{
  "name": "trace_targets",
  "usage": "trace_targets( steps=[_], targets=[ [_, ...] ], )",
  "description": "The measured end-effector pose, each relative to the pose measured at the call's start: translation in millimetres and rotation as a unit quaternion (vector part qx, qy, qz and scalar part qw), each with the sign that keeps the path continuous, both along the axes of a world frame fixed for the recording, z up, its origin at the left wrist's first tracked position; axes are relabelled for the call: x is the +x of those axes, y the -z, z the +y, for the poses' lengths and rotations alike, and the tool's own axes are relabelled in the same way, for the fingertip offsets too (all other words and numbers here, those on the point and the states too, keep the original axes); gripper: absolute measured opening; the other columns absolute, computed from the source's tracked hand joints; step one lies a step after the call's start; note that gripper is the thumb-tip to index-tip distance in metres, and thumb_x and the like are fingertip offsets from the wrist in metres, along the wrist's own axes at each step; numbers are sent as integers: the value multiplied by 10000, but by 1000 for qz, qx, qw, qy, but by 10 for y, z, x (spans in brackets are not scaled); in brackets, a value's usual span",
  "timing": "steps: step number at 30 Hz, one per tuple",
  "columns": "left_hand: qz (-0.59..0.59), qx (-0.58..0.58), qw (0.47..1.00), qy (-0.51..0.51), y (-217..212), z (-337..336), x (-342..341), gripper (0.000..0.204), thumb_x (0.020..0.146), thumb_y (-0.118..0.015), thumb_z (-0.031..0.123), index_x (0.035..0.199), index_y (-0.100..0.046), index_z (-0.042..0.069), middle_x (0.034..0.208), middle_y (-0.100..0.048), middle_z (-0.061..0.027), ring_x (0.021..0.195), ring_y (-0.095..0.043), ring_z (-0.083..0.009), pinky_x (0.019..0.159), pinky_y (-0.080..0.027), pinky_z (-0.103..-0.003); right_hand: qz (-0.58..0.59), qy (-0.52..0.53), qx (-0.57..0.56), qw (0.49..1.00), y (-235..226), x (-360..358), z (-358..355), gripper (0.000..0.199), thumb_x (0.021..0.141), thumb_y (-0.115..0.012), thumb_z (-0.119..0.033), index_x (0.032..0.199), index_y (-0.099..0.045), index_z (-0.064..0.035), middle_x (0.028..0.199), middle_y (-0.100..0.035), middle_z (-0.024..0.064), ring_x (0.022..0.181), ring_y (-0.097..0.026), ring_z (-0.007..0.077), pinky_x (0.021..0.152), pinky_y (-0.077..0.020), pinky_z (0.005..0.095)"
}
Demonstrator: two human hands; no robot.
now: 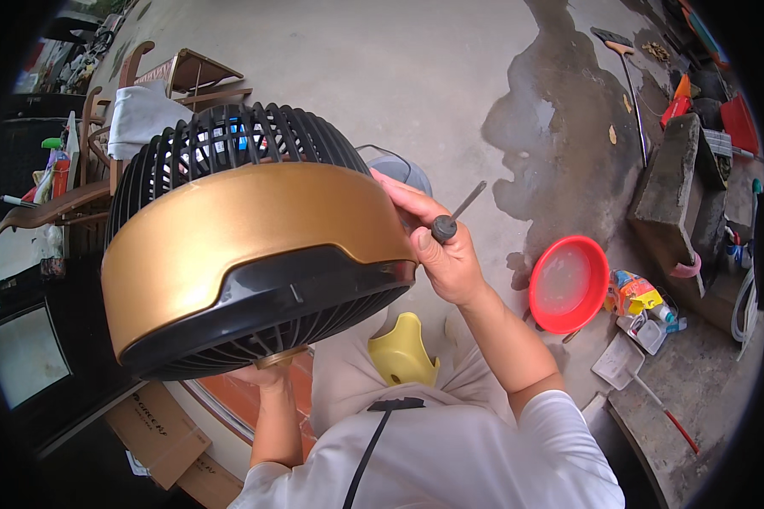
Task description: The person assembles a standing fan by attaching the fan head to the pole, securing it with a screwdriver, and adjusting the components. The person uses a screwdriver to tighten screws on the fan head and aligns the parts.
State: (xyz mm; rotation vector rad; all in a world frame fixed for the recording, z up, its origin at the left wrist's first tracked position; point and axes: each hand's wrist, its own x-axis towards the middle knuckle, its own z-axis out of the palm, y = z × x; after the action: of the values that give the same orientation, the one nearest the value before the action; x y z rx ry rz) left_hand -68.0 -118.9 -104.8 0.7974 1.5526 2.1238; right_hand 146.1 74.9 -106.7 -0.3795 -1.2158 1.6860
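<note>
Two hands on one object: a round fan housing (255, 246), gold band around the middle, black slatted grille on top and black vented face below, held up in the air close to the camera, above the person's lap and tilted toward the viewer.

Left hand (267, 373) underneath the housing, mostly hidden by it; only the wrist and a bit of palm show beneath a small brass-coloured hub. It bears the weight from below; finger position cannot be told.

Right hand (437, 246) at the housing's right edge, fingers resting against the gold band and curled around a screwdriver (454, 216). The dark handle is pinched between thumb and forefinger, its thin shaft pointing up and to the right, away from the fan.

Below the fan, a yellow plastic stool (403, 348) stands on the concrete floor (416, 76), partly hidden by the person's white shirt. To the right, well apart, a red basin (569, 284) on the floor near a wet patch (569, 144). Beside the basin, small bottles and packets, too small to identify. Wooden chairs (178, 81) stand behind the fan at upper left.
</note>
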Motion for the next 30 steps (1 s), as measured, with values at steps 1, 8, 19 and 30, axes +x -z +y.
trace_targets(
  steps=[1, 8, 19, 30],
  targets=[
    [61, 37, 996, 60, 41, -21, -42, 632, 917, -325, 516, 1327, -344, 35, 1297, -440, -92, 1174, -459, -234, 989, -403, -401, 36, 4, -10, 999, 34, -30, -20, 434, 927, -500, -293, 1267, -477, -24, 1353, -410, 177, 1273, -366, 263, 1005, -340, 382],
    [67, 157, 985, -10, 369, 344, -162, 659, 801, -517, 483, 1265, -434, 22, 1284, -476, -98, 1173, -451, -257, 987, -370, -397, 118, 6, 82, 990, 382, -226, 149, 477, 901, -545, -310, 1287, -464, -42, 1342, -432, 150, 1290, -344, 262, 1022, -314, 373],
    [-15, 310, 946, -93, 276, 749, -29, 754, 741, -596, 536, 1266, -441, 17, 1308, -465, -103, 1189, -438, -275, 1001, -350, -400, 206, 55, 119, 970, 559, -595, 180, 482, 910, -522, -355, 1274, -471, -44, 1179, -558, 100, 1120, -495, 165, 959, -384, 295],
    [566, 72, 821, -7, -604, 480, -335, 563, 949, -339, 442, 1369, -271, 72, 1391, -314, -128, 1247, -378, -266, 1044, -366, -387, 186, -8, -46, 982, 1188, -523, -376, 501, 898, -499, -468, 1284, -487, -149, 1070, -554, 28, 1022, -508, 136, 835, -457, 322]
  ],
)
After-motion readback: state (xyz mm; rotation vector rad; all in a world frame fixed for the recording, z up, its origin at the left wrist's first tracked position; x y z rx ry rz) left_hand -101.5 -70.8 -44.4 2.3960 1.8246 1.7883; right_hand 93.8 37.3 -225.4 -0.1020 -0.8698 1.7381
